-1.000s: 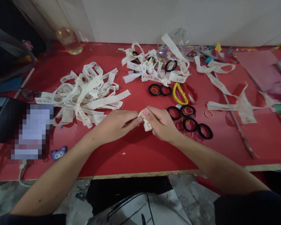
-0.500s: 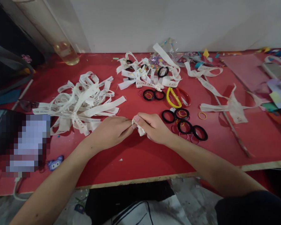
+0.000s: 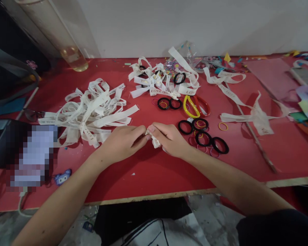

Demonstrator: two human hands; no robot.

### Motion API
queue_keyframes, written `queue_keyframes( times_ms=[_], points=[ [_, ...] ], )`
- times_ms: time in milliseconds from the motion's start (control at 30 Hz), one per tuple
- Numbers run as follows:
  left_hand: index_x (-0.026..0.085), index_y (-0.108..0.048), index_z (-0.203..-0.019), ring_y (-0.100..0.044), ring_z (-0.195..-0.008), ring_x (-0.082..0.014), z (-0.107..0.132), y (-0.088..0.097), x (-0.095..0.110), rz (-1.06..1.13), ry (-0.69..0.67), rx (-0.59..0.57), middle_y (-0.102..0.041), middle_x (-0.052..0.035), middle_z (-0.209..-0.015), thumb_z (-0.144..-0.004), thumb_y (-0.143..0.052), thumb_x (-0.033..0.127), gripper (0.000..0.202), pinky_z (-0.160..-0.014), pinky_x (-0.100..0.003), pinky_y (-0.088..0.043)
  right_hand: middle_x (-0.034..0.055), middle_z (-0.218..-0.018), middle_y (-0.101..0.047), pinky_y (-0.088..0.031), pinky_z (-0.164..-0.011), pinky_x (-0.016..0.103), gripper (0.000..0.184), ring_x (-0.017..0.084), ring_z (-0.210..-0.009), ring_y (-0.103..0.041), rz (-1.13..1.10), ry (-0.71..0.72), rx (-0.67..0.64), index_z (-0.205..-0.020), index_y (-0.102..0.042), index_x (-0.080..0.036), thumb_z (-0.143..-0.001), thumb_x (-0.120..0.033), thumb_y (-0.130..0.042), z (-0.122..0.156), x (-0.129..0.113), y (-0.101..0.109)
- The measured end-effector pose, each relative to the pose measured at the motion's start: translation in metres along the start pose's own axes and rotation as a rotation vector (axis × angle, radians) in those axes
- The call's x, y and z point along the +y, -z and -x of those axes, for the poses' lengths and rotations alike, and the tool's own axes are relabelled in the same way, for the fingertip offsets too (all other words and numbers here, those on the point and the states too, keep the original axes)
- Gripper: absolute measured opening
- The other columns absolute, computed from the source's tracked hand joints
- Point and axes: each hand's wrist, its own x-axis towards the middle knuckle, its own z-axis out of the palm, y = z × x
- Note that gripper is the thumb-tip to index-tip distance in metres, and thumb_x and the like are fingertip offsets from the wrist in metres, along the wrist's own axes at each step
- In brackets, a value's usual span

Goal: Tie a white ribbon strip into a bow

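A bunched-up white ribbon (image 3: 156, 142) is pinched between my two hands above the red table (image 3: 154, 174). My left hand (image 3: 123, 141) is closed, its fingertips on the bundle's left end. My right hand (image 3: 170, 138) wraps round the rest of it, thumb on top. Most of the bundle is hidden by my fingers. To the left lies a heap of white printed ribbon strips (image 3: 92, 111). Black hair ties (image 3: 204, 139) lie just right of my right hand, with thin coloured elastics among them.
Knotted ribbons (image 3: 156, 90) lie behind my hands. Yellow-handled (image 3: 191, 107) and red-handled scissors (image 3: 202, 106) rest beside them. A phone (image 3: 36, 153) with a cable is at left, near a blue charm (image 3: 63, 177). A bottle (image 3: 74, 58) stands at the back; a thin stick (image 3: 261, 147) lies at right.
My left fingers have bent slightly at the bundle, the index knuckle lifting a little. Both hands still grip it in nearly the same place. The view has shifted slightly.
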Motion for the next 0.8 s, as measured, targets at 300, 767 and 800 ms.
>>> queue_keyframes(
  times_ms=[300, 767, 800],
  points=[
    [0.019, -0.045, -0.076, -0.043, -0.057, -0.0119, 0.0002, -0.0013, -0.0019, 0.021, -0.037, -0.009, -0.048, 0.0026, -0.063, -0.098, -0.038, 0.032, 0.027, -0.055, -0.027, -0.026, -0.0050, -0.055, -0.051, -0.036, -0.051, 0.018, 0.040, 0.005, -0.048, -0.047, 0.025, 0.014, -0.005, -0.068, -0.047, -0.018, -0.098, -0.042, -0.039, 0.0001, 0.0007, 0.0002],
    [0.019, -0.045, -0.075, -0.042, -0.056, -0.0119, 0.0008, -0.0005, -0.0016, 0.031, -0.029, -0.021, -0.048, 0.0024, -0.062, -0.098, -0.038, 0.034, 0.029, -0.054, -0.027, -0.025, -0.0045, -0.055, -0.052, -0.038, -0.052, 0.019, 0.040, 0.006, -0.049, -0.049, 0.036, 0.008, -0.016, -0.068, -0.047, -0.018, -0.099, -0.042, -0.038, -0.0002, 0.0003, 0.0003],
    [0.019, -0.045, -0.075, -0.042, -0.056, -0.0120, 0.0009, -0.0004, -0.0015, 0.028, -0.029, -0.023, -0.048, 0.0024, -0.062, -0.098, -0.038, 0.034, 0.029, -0.054, -0.027, -0.025, -0.0045, -0.055, -0.052, -0.038, -0.052, 0.019, 0.040, 0.006, -0.049, -0.049, 0.039, 0.010, -0.016, -0.067, -0.046, -0.018, -0.099, -0.041, -0.038, -0.0003, 0.0004, 0.0004]
  ],
)
